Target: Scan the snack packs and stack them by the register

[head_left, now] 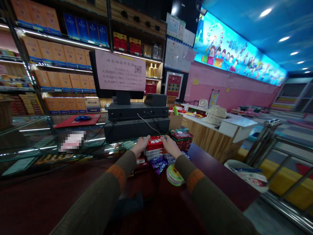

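Note:
A stack of red and white snack packets stands on the dark counter, with a red packet on top. My left hand is closed on the left edge of that top packet, thumb uppermost. From the right side my right hand grips the same packet. Most fingertips are hidden behind the stack. Just right of it is a pile of dark red and green packets. Purple candy packets lie in front, beside a green round container. Dark red packets lie under my left wrist.
A black monitor with a paper sign and a cash register base stand just behind the stack. A mouse rests on a red mat at left. Beyond the counter's right edge is a white bin.

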`<act>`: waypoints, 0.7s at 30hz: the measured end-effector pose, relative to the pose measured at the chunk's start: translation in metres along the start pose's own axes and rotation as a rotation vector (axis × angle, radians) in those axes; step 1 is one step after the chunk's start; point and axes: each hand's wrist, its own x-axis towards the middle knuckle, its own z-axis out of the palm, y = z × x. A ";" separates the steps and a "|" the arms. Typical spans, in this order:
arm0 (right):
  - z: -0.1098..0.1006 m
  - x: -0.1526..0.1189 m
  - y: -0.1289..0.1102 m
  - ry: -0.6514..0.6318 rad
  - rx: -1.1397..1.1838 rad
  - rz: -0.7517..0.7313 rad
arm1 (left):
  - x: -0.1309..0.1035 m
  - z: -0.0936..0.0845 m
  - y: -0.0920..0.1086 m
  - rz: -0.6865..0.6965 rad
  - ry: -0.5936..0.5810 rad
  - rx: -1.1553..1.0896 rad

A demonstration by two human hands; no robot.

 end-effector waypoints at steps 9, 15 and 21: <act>0.006 -0.016 -0.014 -0.040 0.218 -0.052 | -0.025 -0.023 0.011 -0.100 0.032 -0.091; 0.022 -0.037 -0.023 -0.083 0.513 -0.028 | -0.062 -0.057 0.013 -0.096 -0.019 -0.143; 0.026 -0.074 -0.028 -0.167 0.882 0.104 | -0.100 -0.075 0.013 -0.007 -0.040 -0.172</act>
